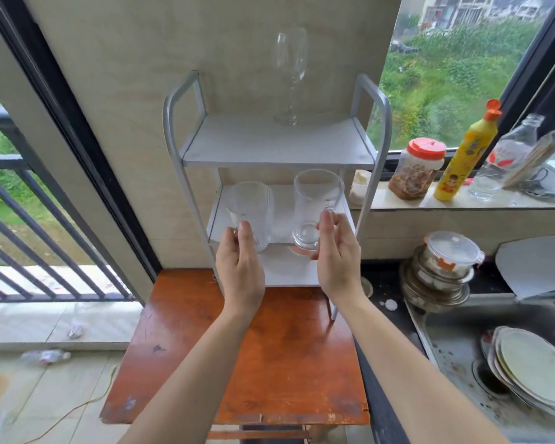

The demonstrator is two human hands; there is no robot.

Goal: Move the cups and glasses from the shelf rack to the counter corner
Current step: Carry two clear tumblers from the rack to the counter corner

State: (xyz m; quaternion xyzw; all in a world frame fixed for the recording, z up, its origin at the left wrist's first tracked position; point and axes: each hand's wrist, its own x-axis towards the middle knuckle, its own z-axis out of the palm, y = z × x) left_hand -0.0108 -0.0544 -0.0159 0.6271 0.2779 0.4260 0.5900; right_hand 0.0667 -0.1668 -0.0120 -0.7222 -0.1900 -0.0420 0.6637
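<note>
Left hand (240, 267) is up at the middle shelf, fingers curled around the lower part of a clear ribbed glass (252, 214), thumb on the near side: a proper grip. Right hand (335, 254) mirrors it, fingers wrapped round the base of a taller plain glass (314, 209), palm turned inward. Both glasses stand upright at the front edge of the middle tier of the white shelf rack (277, 155), side by side with a gap between them; whether their bases are touching the shelf or lifted just off it, I cannot tell.

One level up, a wine glass (290, 75) stands alone on the top shelf, towards the back and a little right of centre, untouched. The bottom tier shows behind the wrists, something reddish lying on it, too hidden to name.

The rack sits at the far end of a worn reddish-brown table (269, 363). To the right, a window sill carries a red-lidded jar (418, 168), a yellow squeeze bottle (465, 158) and a clear bottle (507, 158). Below that, stacked pots with a lidded container (442, 267), and a sink (455, 350) with plates (529, 370) leaning in it.
</note>
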